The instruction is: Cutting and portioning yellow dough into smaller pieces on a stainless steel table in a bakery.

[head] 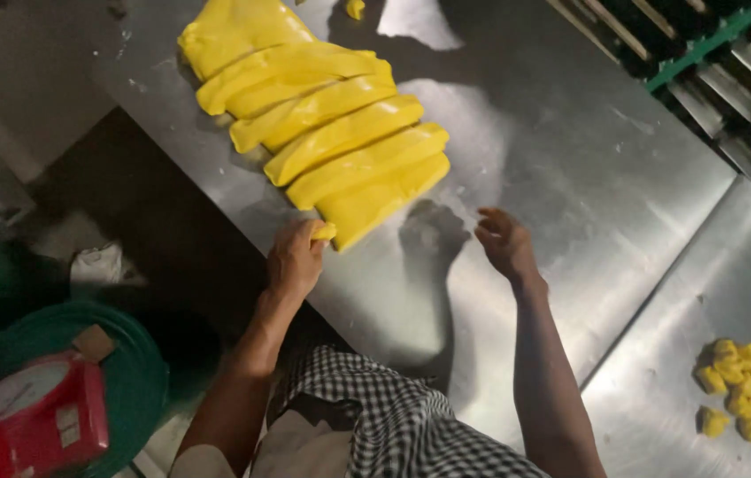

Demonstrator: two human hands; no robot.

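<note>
Left hand (pixel 296 258): closed around a small piece of yellow dough (pixel 326 231), pinched between fingers and thumb at the near corner of the nearest strip; wrist over the desk's front edge.

Right hand (pixel 504 241): held over the bare metal, fingers loosely curled and half open, nothing in its grasp; contact with the surface not clear. Well apart from the left hand, just right of the strips' near end.

Dough strips (pixel 340 133): yellow, glossy, cut into long slabs lying side by side and touching, running diagonally from the upper left toward the middle of the desk. Uncut mass (pixel 234 31) at the far end, joined to the first strips.

Desk (pixel 570 159): stainless steel, dull sheen, hand shadows on it; seam to a second steel panel on the right.

Small dough pieces (pixel 747 389): heap of yellow lumps on the right panel, well apart from both hands; one lump slightly separate at the lower left of the heap.

Stray dough bit (pixel 355 8): at the top edge, beyond the strips.

Scale (pixel 34 416): red body with pale dial, lower left, standing on a round green tub (pixel 132 372), below desk level.

Rack (pixel 712 53): metal trays with green frame, upper right.

Garment (pixel 393 416): black-and-white check cloth at the bottom centre.
</note>
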